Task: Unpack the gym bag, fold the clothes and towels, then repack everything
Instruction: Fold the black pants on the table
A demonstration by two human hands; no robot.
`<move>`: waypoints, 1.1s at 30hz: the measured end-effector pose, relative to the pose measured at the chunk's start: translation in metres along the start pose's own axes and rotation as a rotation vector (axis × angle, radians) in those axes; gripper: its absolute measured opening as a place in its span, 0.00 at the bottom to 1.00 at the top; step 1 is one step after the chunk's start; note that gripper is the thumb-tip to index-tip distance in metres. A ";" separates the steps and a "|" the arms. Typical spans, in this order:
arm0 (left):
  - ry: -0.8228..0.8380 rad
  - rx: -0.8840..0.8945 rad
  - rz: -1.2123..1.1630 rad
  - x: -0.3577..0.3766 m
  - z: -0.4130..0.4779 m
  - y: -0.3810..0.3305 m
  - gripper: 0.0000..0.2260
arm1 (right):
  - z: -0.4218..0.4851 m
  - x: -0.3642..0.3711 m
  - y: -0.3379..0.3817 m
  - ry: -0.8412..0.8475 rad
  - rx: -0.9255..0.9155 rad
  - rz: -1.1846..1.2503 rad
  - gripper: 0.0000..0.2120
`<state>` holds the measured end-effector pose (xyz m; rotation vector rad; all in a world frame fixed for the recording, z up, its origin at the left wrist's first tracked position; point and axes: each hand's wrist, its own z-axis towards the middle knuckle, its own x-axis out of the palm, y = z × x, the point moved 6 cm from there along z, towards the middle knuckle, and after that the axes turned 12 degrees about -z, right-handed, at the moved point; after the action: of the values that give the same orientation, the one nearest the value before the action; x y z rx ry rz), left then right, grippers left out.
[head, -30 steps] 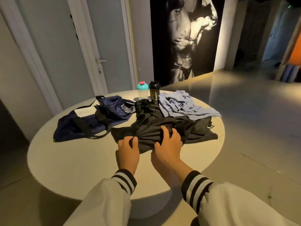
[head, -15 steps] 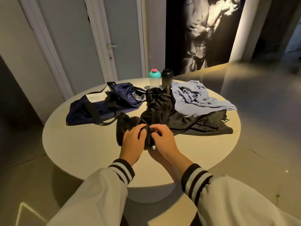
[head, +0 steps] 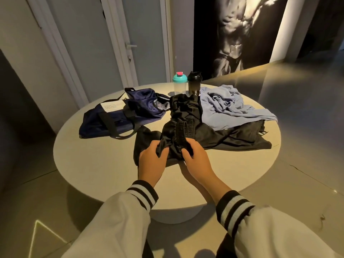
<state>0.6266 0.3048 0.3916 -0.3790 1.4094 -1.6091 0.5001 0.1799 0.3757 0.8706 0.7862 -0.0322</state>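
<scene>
A crumpled black garment with an elastic waistband point(head: 183, 130) lies in the middle of the round white table point(head: 104, 164). My left hand point(head: 151, 162) and my right hand point(head: 195, 158) both pinch bunched folds of its near edge, close together. More black fabric point(head: 236, 135) spreads to the right under a rumpled light blue garment point(head: 227, 107). The navy gym bag point(head: 121, 114) lies flat and open at the left, with a white tag on it.
Two shaker bottles stand at the table's far edge: one with a teal lid point(head: 179, 83), one black point(head: 194, 82). Behind are a white door point(head: 141, 40) and a dark wall poster point(head: 240, 30). Glossy floor surrounds the table.
My hands went from pressing on the black garment to gathering it and pinching its bunched edge. The waistband now shows on top. The view has tilted down and closer.
</scene>
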 end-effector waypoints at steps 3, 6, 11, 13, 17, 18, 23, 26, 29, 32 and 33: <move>-0.016 -0.058 -0.190 -0.003 -0.014 -0.002 0.11 | -0.014 -0.002 0.010 0.018 -0.034 -0.082 0.17; 0.067 -0.086 -0.268 -0.003 -0.031 -0.005 0.24 | -0.027 -0.003 0.025 0.060 -0.071 0.018 0.17; 0.143 0.005 -0.031 0.000 -0.052 -0.021 0.36 | -0.035 -0.011 0.032 0.100 -0.003 0.250 0.19; 0.156 0.050 0.039 0.004 -0.056 -0.025 0.40 | -0.040 -0.008 0.039 0.136 -0.054 0.197 0.19; 0.198 0.083 0.032 0.006 -0.058 -0.025 0.33 | -0.047 -0.008 0.041 0.177 0.002 0.300 0.15; 0.205 0.076 0.027 0.006 -0.058 -0.022 0.28 | -0.049 -0.010 0.039 0.169 0.046 0.383 0.15; 0.172 0.070 0.051 0.005 -0.053 -0.011 0.13 | -0.056 -0.021 0.031 0.059 0.142 0.531 0.13; 0.056 0.037 -0.065 -0.005 -0.051 -0.010 0.08 | -0.050 -0.022 0.021 -0.091 0.168 0.297 0.10; -0.112 -0.091 -0.229 -0.024 -0.049 -0.002 0.08 | -0.040 -0.018 0.017 -0.132 0.151 -0.030 0.14; -0.192 -0.138 -0.289 -0.035 -0.046 -0.001 0.08 | -0.036 0.001 0.019 0.139 0.190 -0.165 0.23; -0.179 -0.134 -0.288 -0.034 -0.044 -0.001 0.08 | -0.036 0.006 0.020 0.172 0.187 -0.210 0.24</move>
<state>0.6117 0.3587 0.3908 -0.8158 1.3750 -1.6636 0.4890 0.2197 0.3713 0.9735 1.0462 -0.2216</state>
